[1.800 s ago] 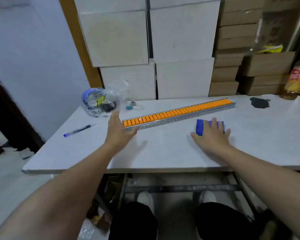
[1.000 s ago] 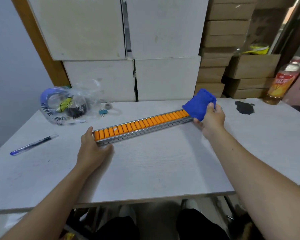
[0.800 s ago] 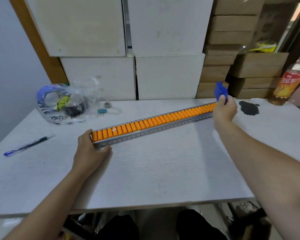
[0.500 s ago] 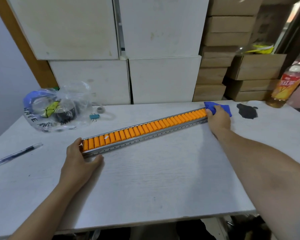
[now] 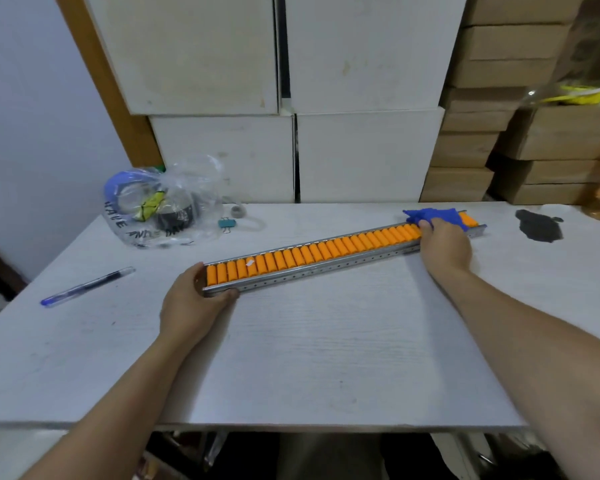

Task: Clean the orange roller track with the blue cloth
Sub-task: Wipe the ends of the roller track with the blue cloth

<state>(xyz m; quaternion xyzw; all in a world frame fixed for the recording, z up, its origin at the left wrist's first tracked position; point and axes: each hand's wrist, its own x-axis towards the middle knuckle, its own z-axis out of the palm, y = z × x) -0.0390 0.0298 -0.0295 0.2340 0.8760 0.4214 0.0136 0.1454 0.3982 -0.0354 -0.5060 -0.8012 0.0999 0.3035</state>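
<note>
Head view: right hand has lowered the blue cloth from mid-air onto the roller track at 2 o'clock, fingers curled on it. Left hand still grips the 9 o'clock end. Wiping has just begun.

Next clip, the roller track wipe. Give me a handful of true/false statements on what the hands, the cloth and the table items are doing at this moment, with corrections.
1. The right hand presses the blue cloth onto the track's far right end. True.
2. The left hand lies flat on the table, away from the roller track. False: it holds the track's left end.
3. A pen lies left of the track. True.
4. The binder clip sits on the rollers. False: it lies on the table behind the track.
</note>
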